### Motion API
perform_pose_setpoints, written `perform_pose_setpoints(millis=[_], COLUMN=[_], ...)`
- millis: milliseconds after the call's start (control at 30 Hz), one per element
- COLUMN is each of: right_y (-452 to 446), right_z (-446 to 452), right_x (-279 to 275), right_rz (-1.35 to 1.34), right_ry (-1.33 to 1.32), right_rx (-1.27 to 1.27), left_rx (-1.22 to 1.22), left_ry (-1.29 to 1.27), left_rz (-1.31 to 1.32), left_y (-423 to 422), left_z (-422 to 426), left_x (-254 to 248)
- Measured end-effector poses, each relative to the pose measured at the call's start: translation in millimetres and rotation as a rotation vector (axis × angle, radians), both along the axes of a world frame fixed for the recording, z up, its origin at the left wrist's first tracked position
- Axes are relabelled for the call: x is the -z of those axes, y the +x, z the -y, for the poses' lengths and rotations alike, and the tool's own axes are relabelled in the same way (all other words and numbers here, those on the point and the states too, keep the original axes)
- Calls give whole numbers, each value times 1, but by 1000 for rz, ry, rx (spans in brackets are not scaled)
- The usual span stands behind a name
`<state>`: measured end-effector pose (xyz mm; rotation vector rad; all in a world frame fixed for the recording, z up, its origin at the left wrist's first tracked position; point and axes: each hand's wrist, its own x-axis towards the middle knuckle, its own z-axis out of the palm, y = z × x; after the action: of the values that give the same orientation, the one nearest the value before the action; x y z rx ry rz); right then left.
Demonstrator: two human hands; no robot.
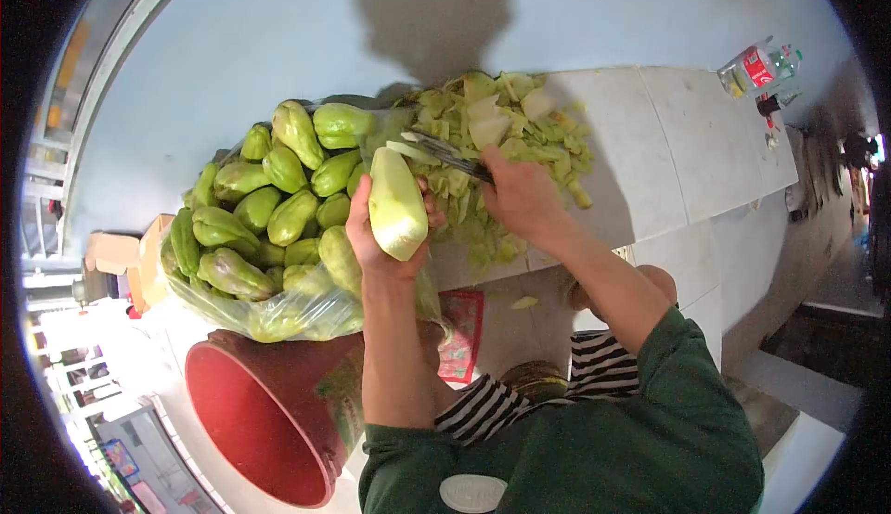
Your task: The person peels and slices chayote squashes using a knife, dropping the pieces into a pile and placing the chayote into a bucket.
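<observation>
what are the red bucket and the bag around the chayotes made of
Red bucket: probably hard plastic, smooth with a dull sheen and a moulded-looking rim.
Bag: thin, clear, glossy plastic film, going by its wrinkles, highlights and the chayotes showing through.

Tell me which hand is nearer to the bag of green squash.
Left. The left hand is beside the bag, holding a peeled squash; the right hand is farther off, by the peelings, holding a cutting tool.
</observation>
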<state>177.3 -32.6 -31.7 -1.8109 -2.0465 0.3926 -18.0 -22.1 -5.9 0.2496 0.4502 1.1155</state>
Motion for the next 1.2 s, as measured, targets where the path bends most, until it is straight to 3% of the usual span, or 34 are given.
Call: perform_pose_setpoints(millis=[67,200,267,467,633,700,767,833,900,967,1067,1167,1200], right_y=[-2,4,3,-2,5,6,3,1,2,7,5,-1,1], right_z=[4,9,13,18,14,13,16,15,13,4,11,15,12], right_x=[-3,-10,-9,-8,-8,-8,-14,-14,-10,-2,-14,-16,-13], right_rz=[-217,-171,-205,-100,-55,-52,-25,-43,-60,-71,-104,-97,-97], right_ry=[59,235,454,659,602,574,554,517,479,428,452,439,437], right_rx=[19,-270,-470,-503,-443,-385,-454,-425,-389,-244,-428,-395,-393], left_rx=[0,-145,-142,5,-35,-184,-155,114,130,-77,-67,5,-19], left_ry=[11,-92,-63,-15,-62,-254,-221,16,-5,-90,-141,-131,-113], left_rz=[7,-132,-135,-114,-152,-249,-193,19,117,-225,-169,-144,-245], left_y=[-4,2,-5,-14,4,16,3,-14,-14,1,2,-8,-8], left_z=[-4,-10,-14,-19,-11,-10,-13,-17,-13,-7,-7,-7,-7], left_x=[3,-1,13,31,2,-16,0,27,32,7,2,17,20])
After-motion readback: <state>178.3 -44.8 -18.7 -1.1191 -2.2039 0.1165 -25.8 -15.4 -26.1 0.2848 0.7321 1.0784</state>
